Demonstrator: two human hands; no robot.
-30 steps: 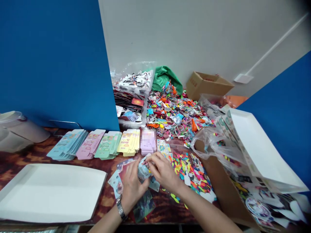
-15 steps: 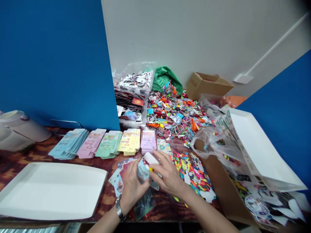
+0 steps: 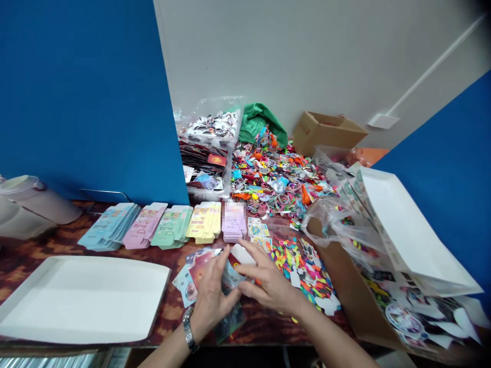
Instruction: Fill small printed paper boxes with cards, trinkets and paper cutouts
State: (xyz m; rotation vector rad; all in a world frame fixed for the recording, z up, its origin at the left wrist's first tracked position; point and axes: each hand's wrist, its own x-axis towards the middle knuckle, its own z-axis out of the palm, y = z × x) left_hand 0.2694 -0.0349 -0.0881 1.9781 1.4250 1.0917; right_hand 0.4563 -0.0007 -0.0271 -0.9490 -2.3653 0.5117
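A small light-blue printed paper box (image 3: 230, 277) with its white flap raised is between my hands, above the front middle of the table. My left hand (image 3: 210, 292), with a metal watch on the wrist, grips its left side. The fingers of my right hand (image 3: 268, 280) close around the right side and the opening, partly covering the box. Something red and yellow shows at the opening; its kind is unclear. Beneath the hands lie printed cards (image 3: 187, 286), one of them red.
Stacks of flat boxes in blue (image 3: 109, 227), pink (image 3: 144, 225), green (image 3: 172, 227), yellow (image 3: 205, 222) and purple (image 3: 233, 225) line the back. A white tray (image 3: 84, 301) sits left. Colourful small pieces (image 3: 307, 271), a trinket heap (image 3: 276, 174) and a cardboard box (image 3: 345, 286) lie right.
The light-blue box has tipped and sits lower between my hands. My right fingers have spread over its opening, hiding more of it. The view has shifted slightly.
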